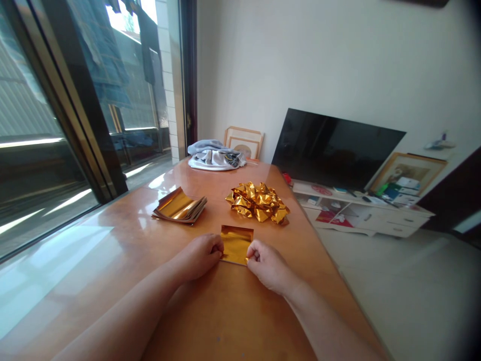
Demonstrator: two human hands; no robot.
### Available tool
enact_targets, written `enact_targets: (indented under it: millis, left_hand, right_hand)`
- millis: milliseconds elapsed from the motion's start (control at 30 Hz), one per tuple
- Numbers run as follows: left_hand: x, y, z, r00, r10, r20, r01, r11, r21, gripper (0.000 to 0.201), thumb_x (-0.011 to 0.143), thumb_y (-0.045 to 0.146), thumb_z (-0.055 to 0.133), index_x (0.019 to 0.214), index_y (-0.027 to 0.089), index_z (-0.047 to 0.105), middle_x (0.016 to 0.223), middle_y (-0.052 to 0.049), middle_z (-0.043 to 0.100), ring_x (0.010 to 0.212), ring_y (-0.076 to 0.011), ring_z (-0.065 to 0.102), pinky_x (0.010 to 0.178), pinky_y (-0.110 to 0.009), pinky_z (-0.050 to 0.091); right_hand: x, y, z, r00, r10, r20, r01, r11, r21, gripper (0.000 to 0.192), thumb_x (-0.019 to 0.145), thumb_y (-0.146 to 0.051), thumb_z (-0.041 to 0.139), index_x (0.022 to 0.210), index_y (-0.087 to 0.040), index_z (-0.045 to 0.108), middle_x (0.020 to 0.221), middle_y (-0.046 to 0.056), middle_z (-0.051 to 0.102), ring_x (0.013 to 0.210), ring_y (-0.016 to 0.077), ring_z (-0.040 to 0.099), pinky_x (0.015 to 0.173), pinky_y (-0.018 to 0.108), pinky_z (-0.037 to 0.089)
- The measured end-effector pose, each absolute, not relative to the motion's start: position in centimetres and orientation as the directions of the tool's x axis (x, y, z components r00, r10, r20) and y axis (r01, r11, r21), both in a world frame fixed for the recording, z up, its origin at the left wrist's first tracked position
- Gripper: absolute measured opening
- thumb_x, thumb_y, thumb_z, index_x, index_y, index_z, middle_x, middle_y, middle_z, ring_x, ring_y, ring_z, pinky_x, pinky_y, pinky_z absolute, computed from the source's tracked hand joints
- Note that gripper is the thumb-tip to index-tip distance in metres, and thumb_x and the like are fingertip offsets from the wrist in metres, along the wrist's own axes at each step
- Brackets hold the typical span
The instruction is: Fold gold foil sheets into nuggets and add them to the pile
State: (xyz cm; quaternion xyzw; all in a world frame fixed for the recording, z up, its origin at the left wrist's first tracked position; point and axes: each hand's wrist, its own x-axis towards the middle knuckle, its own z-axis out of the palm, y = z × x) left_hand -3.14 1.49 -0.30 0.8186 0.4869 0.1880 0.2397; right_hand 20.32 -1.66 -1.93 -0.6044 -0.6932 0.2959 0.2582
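On the wooden table (112, 260), a gold foil sheet (236, 243) is pinched at its near corners by the left hand (201, 255) and right hand (265, 263). Uneven pulling could crease or tear it, being thin.

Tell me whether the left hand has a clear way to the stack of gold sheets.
Probably yes. The left hand pinches the near-left edge of the gold sheet, and the stack of gold sheets lies ahead and slightly left with only bare table between. It would first have to release its grip.

Head view — down over table (112, 260).
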Motion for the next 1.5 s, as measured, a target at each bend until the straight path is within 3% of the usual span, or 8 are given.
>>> enact_targets:
  millis: [233,800,933,1100,1267,1500]
  left_hand:
    - [-3.4,1.6,0.0,0.461,0.885,0.063,0.701,-0.406,0.587,0.018,0.077,0.013,0.052,0.083,0.019,0.067,0.088,-0.003,0.07,0.082,-0.0195,0.063,0.072,-0.027,0.043]
    - [-3.7,1.9,-0.5,0.474,0.881,0.003,0.714,-0.386,0.583,0.017,0.074,0.014,0.054,0.085,0.02,0.066,0.081,-0.001,0.066,0.072,-0.0178,0.059,0.062,-0.026,0.038]
    - [-3.5,1.1,0.3,0.508,0.858,0.074,0.722,-0.47,0.507,0.022,0.075,0.01,0.052,0.088,0.021,0.066,0.089,-0.003,0.065,0.079,-0.0183,0.059,0.069,-0.026,0.042]
    - [-2.6,-0.1,1.4,0.556,0.81,0.185,0.751,-0.585,0.306,0.026,0.083,0.009,0.052,0.099,0.023,0.067,0.099,-0.006,0.063,0.094,-0.0225,0.058,0.082,-0.031,0.044]
    - [-1.5,-0.8,1.9,0.663,0.74,0.117,0.709,-0.67,0.219,0.016,0.088,0.012,0.054,0.088,0.022,0.066,0.096,-0.005,0.062,0.093,-0.0216,0.057,0.081,-0.029,0.044]
    - [-1.3,-1.4,2.1,0.674,0.738,0.029,0.729,-0.672,0.129,0.023,0.088,0.012,0.053,0.093,0.023,0.072,0.094,-0.006,0.064,0.089,-0.0222,0.061,0.071,-0.028,0.044]
  right_hand:
    - [20.3,-1.3,-2.0,-0.113,0.993,-0.023,0.7,0.063,-0.711,0.016,0.072,-0.012,0.064,0.085,-0.022,0.06,0.07,-0.004,0.062,0.061,0.0119,0.051,0.055,0.022,0.026]
    - [20.5,-1.0,-2.5,-0.145,0.989,-0.005,0.74,0.105,-0.665,0.014,0.073,-0.016,0.06,0.084,-0.023,0.059,0.07,-0.005,0.062,0.061,0.0117,0.05,0.053,0.023,0.024]
    - [20.5,-1.2,-2.5,-0.154,0.988,0.016,0.742,0.127,-0.658,0.014,0.073,-0.015,0.059,0.084,-0.023,0.059,0.071,-0.005,0.062,0.061,0.0115,0.05,0.054,0.022,0.024]
    - [20.4,-1.4,-2.3,-0.161,0.986,0.03,0.733,0.14,-0.666,0.012,0.075,-0.015,0.061,0.084,-0.022,0.059,0.07,-0.004,0.062,0.061,0.0119,0.05,0.055,0.022,0.026]
    - [20.2,-1.6,-2.1,-0.13,0.991,0.018,0.721,0.107,-0.685,0.012,0.076,-0.015,0.065,0.084,-0.022,0.059,0.071,-0.004,0.062,0.062,0.0124,0.05,0.057,0.022,0.027]
    - [20.2,-1.6,-2.0,-0.138,0.99,0.013,0.73,0.111,-0.674,0.011,0.077,-0.016,0.064,0.085,-0.022,0.058,0.071,-0.004,0.063,0.062,0.0123,0.051,0.056,0.022,0.026]
